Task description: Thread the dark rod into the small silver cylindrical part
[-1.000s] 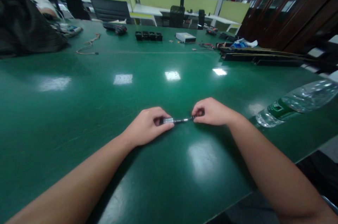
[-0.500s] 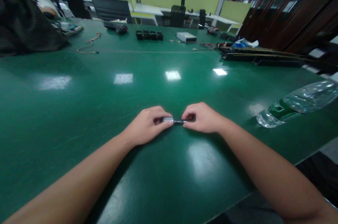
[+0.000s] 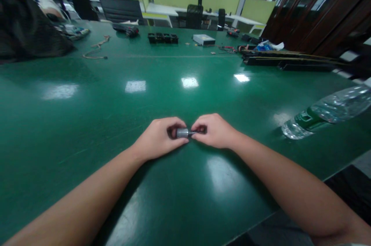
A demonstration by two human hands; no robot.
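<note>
A small silver metal cylinder (image 3: 182, 133) with a thin dark shaft (image 3: 190, 133) lies sideways just above or on the green table. My right hand (image 3: 216, 132) pinches the shaft end between thumb and fingers. Curved around the cylinder, my left hand (image 3: 159, 137) has its thumb below and fingers above, with gaps between them and the metal. The end of the shaft is hidden in my right fingers.
On the right lies a clear plastic bottle (image 3: 321, 116) with a green label. Across the far side of the green table (image 3: 101, 114) sit a black block of several units (image 3: 162, 38), a grey box (image 3: 203, 39), a cable (image 3: 97, 48) and long dark strips (image 3: 278, 60). A dark bag-like shape (image 3: 31, 25) stands far left.
My left thumb and fingers have parted from the silver cylinder, so more of it shows. My right hand has moved left, closer to the cylinder.
</note>
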